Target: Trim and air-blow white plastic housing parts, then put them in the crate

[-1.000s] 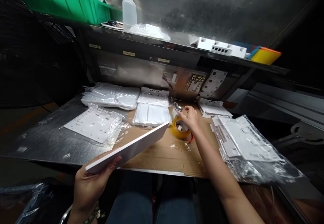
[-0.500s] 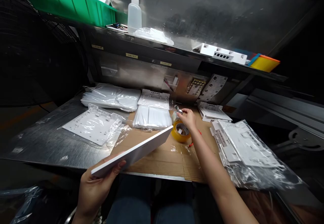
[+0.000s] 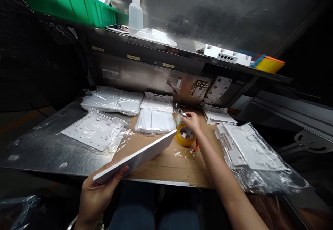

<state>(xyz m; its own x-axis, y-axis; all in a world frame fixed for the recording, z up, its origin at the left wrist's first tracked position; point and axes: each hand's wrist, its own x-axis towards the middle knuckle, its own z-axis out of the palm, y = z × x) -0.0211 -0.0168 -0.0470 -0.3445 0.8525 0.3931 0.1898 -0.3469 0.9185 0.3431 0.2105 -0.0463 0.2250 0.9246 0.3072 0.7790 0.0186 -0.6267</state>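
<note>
My left hand is closed on the near end of a flat white plastic panel, thumb on its face. The panel is tilted, with its far corner near a roll of yellow tape. Behind the tape stands a small, pale bottle with a shiny metal top and a raised round lid. The bent fingers of my right hand are pinched together at that metal top. Whatever lies between them, if anything, is hidden. A small red item lies beside the tape, partly behind my right forearm.
Brown cardboard covers the metal table's middle. Bagged white housings lie left, more bagged housings right. Stacked plastic bags and packed white pieces sit behind. A shelf above carries a squeeze bottle and green bin.
The view has shifted slightly. Both hands keep nearly the same positions: the left still holds the panel, the right stays at the bottle's metal top.
</note>
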